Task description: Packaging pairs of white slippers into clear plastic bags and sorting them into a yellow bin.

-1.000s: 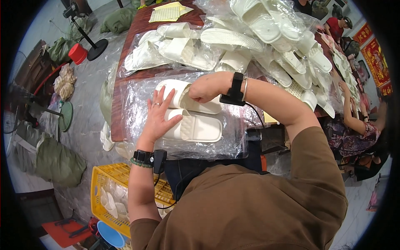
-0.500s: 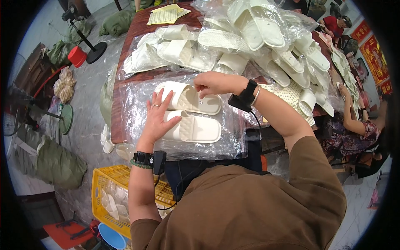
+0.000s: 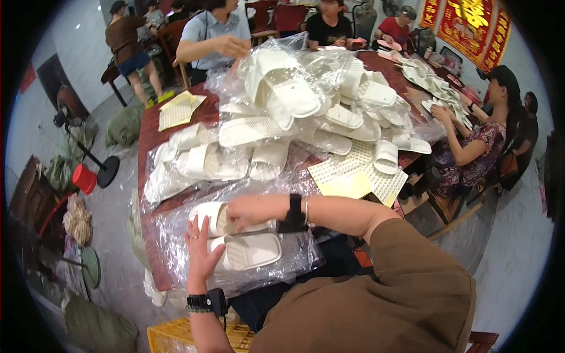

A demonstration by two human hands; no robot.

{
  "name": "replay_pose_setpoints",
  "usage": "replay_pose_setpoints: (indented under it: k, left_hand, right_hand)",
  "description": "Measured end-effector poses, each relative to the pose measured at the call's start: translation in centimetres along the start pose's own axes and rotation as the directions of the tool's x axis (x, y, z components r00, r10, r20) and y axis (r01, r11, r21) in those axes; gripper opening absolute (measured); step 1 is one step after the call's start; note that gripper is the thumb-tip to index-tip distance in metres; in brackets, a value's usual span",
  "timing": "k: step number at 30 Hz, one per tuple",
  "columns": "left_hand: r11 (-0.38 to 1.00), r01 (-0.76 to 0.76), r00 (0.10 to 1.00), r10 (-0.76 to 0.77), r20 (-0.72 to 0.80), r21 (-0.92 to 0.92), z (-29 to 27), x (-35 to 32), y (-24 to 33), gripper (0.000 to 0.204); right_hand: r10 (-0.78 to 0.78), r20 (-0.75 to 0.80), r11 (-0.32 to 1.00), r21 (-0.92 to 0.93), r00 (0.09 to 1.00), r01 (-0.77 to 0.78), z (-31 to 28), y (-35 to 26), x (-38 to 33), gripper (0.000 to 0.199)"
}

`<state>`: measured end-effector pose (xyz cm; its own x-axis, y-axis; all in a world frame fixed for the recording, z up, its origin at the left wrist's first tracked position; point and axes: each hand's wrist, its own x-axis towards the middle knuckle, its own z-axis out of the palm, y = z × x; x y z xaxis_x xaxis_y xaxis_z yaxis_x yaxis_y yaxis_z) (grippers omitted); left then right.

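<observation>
A pair of white slippers lies side by side on clear plastic bags (image 3: pixel 170 241) at the near table edge. My left hand (image 3: pixel 203 248) rests with spread fingers across the strap ends of both, the thumb on the near slipper (image 3: pixel 262 250). Over the far slipper (image 3: pixel 203 213) my right hand (image 3: pixel 250 212) is bent, its fingers drawn together and pointing down at the insole beside the strap. Whatever those fingertips hold, if anything, is hidden. The hand and forearm cover most of that slipper's heel part.
Bagged white slippers (image 3: pixel 288 97) are heaped beyond my hands. Yellow sticker sheets (image 3: pixel 347 173) lie right of them, another sheet (image 3: pixel 179 110) at the far left. Several people sit around the table. A yellow crate (image 3: pixel 170 338) stands below, a fan (image 3: pixel 107 170) left.
The view has tilted up, showing more people beyond the table. My right hand has lowered and moved left over the far slipper, close to its strap. My left hand stays spread on the pair.
</observation>
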<state>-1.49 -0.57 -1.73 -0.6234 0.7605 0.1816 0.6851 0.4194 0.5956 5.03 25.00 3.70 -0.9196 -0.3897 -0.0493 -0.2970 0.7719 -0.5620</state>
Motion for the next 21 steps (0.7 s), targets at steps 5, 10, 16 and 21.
replay_pose_setpoints:
  k: [5,10,16,21]
  left_hand:
    - [1.0,-0.003,1.0,0.003,0.023,-0.003,-0.8,0.5,0.7,0.086]
    - [0.919,-0.021,0.997,-0.011,-0.077,-0.393,-0.7,0.8,-0.7,0.074]
    - [0.547,0.07,0.958,-0.27,-0.096,-0.834,-0.6,0.6,-1.3,0.065]
    - [0.894,0.054,0.99,-0.106,-0.094,-0.446,-0.6,0.5,-1.0,0.063]
  right_hand:
    - [-0.011,-0.207,1.0,-0.014,0.978,0.008,4.5,-2.6,-0.2,0.032]
    - [0.068,-0.247,0.997,-0.013,0.967,-0.073,5.6,-2.3,2.1,0.021]
    - [0.058,-0.257,0.998,0.006,0.965,-0.058,2.5,-2.7,-2.0,0.018]
    - [-0.01,-0.387,0.985,0.155,0.922,0.075,-7.5,-3.1,-12.1,0.015]
